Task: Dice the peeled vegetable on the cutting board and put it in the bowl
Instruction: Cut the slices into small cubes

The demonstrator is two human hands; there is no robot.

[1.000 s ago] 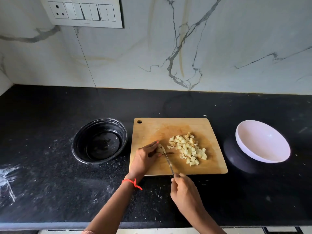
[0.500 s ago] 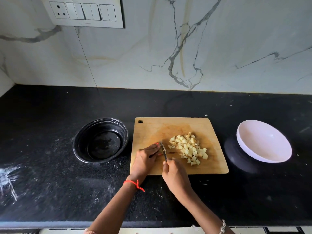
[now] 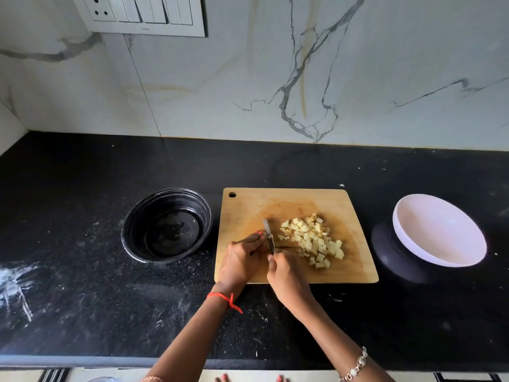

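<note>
A wooden cutting board [image 3: 292, 201] lies on the black counter. A pile of pale yellow diced vegetable cubes [image 3: 312, 241] sits right of the board's middle. My right hand [image 3: 286, 279] grips a small knife [image 3: 268, 235], whose blade points away from me just left of the pile. My left hand [image 3: 242, 257] rests on the board with its fingertips against the blade's left side; whatever vegetable piece it holds down is hidden under the fingers. A black bowl [image 3: 166, 224] stands empty left of the board. A white bowl [image 3: 438, 230] stands empty on the right.
The black counter [image 3: 82, 299] has white dusty smears at the left and small crumbs near the board. A marble wall with a switch panel [image 3: 143, 12] rises behind. The counter's front edge runs along the bottom of the view.
My right hand has moved forward over the board's near edge, pushing the knife away from me. The blade now points straight back instead of slanting. My left hand stayed in place.
</note>
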